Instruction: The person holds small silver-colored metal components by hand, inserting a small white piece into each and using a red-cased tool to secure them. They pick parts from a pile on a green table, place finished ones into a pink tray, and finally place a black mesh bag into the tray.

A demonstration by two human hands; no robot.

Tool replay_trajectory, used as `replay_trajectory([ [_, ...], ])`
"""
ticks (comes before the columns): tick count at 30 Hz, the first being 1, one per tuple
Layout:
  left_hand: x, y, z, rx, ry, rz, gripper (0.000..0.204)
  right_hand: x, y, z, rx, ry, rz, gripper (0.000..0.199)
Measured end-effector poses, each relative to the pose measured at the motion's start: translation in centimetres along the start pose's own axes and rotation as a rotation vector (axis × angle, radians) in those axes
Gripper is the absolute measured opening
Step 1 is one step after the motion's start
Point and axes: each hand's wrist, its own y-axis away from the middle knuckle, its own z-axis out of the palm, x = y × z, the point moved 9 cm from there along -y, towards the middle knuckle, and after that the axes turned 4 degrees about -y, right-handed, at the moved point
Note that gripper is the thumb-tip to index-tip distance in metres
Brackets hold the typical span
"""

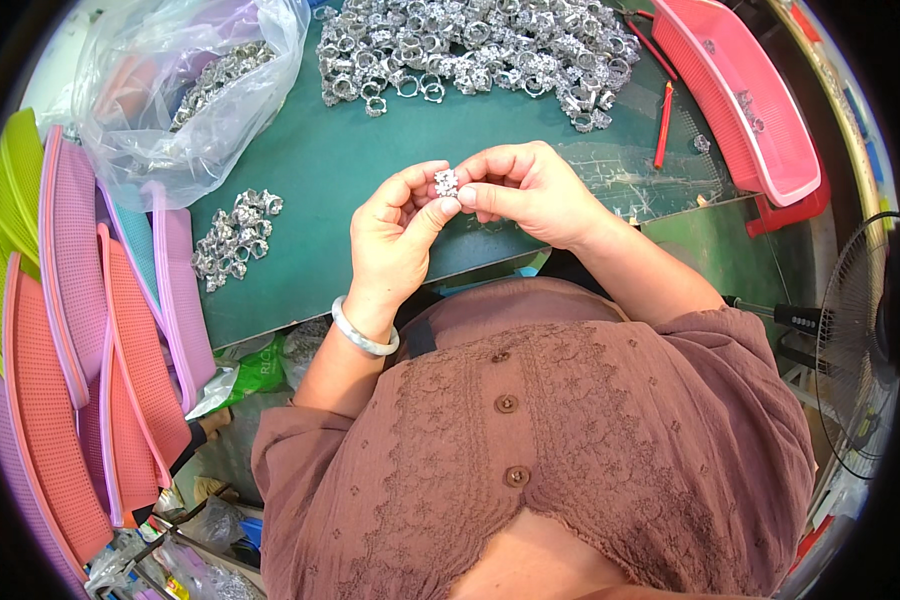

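A small silver-coloured ring (446,183) with an ornate top is pinched between my two hands, just above the near edge of the green table. My left hand (395,225) grips its left side between thumb and fingers, and a pale bangle (358,332) circles that wrist. From the right, my right hand (535,195) closes thumb and fingertips on the same ring. The ring's band is mostly hidden by the fingers. Beyond the hands lies a large heap of similar silver rings (480,50), and a smaller pile of rings (235,240) sits to the left.
A clear plastic bag (140,160) holding more rings stands far left. Several coloured plastic baskets (60,420) crowd the left side. A pink basket (785,170) with a few rings stands right, near a red pencil-like stick (663,125). A fan (850,330) is at far right.
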Motion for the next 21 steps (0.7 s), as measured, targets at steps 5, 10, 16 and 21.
replay_trajectory([
  [5, 0.0, 0.08, 0.05, -0.006, 0.004, -0.005, 0.03, -0.09, 0.07, 0.05, 0.003, 0.017, -0.012, 0.016],
  [10, 0.06, 0.12, 0.06, -0.009, 0.005, 0.0, 0.03, -0.17, 0.17, 0.12, 0.004, 0.027, -0.011, 0.016],
  [16, 0.08, 0.16, 0.15, -0.009, 0.004, -0.012, 0.03, -0.12, 0.2, 0.09, 0.004, 0.041, -0.004, 0.015],
  [21, 0.17, 0.13, 0.18, -0.015, -0.029, 0.01, 0.031, -0.13, 0.22, 0.11, 0.005, 0.051, -0.009, 0.015],
])
